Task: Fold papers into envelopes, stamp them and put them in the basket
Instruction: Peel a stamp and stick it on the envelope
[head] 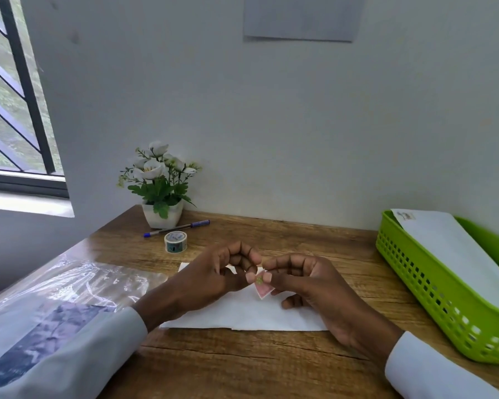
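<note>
A folded white paper envelope [242,312] lies flat on the wooden table in front of me. Just above it, my left hand [213,280] and my right hand [308,286] meet, and both pinch a small pink stamp [263,290] between thumbs and fingertips. The stamp hangs tilted over the envelope's middle. A green plastic basket [432,286] stands at the right edge of the table with a white envelope [455,251] lying in it, a stamp showing at its far corner.
A roll of tape [175,241] and a blue pen [176,228] lie near a potted white flower [160,185] at the back of the table. A clear plastic sleeve with printed sheets [69,295] covers the left side. The wall stands close behind.
</note>
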